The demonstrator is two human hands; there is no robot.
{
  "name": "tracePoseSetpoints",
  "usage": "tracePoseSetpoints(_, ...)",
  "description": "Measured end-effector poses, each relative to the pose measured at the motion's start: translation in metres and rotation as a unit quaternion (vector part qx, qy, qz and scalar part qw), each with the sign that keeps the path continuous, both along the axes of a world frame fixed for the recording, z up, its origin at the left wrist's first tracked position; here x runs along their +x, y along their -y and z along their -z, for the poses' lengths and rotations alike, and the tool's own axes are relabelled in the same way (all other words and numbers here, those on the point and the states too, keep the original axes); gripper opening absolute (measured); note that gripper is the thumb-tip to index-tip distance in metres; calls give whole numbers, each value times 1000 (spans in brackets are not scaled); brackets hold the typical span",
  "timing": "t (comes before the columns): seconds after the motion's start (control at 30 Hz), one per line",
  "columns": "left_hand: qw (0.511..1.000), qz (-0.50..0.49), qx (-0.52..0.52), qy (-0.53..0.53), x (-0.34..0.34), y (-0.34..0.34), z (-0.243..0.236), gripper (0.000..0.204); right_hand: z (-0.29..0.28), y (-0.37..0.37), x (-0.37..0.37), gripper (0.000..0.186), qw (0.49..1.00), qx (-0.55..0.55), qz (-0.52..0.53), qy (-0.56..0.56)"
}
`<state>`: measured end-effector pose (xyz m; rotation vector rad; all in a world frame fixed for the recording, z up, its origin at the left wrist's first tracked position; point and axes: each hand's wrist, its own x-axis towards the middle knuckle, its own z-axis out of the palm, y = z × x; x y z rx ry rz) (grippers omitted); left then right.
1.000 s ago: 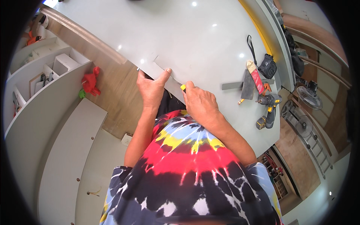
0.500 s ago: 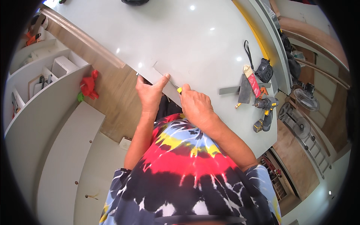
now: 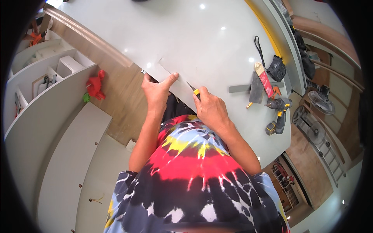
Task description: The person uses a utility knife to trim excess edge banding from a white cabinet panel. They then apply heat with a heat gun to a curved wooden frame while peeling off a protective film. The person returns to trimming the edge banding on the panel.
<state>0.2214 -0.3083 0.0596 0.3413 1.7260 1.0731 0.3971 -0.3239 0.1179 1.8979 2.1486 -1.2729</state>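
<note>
My left hand (image 3: 156,92) grips a thin white strip (image 3: 168,77) at the near edge of the white table. Its thumb lies flat on top, and its other fingers go down past the edge, partly hidden. My right hand (image 3: 211,108) is closed round the yellow and black handle of a knife (image 3: 197,93) with a narrow pointed blade. The blade points up and left toward the left thumb, a short gap away from it, over the table surface.
On the right of the white table (image 3: 194,35) lie a cordless drill (image 3: 280,105), a black tape measure (image 3: 276,69), a flat brush (image 3: 264,79) and a grey metal plate (image 3: 256,88). At left stand white shelving (image 3: 50,95) and a red cloth-like thing (image 3: 95,84).
My right hand has drawn the knife to the right, away from the left thumb, so more of the blade shows. The left hand keeps its grip at the edge. The view has shifted slightly.
</note>
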Motion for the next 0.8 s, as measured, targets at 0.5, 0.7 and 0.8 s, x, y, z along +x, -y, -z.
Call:
tracePoseSetpoints(0.5,1000,7,21,-20,3,-1,4,53,-3,-9,-9,21,998,-38,-39,41)
tracePoseSetpoints(0.7,1000,13,7,-19,2,-2,4,52,-6,-14,-9,22,996,-37,-64,55)
tracePoseSetpoints(0.8,1000,14,25,-7,2,-2,2,51,-8,-14,-10,22,993,-39,-77,83)
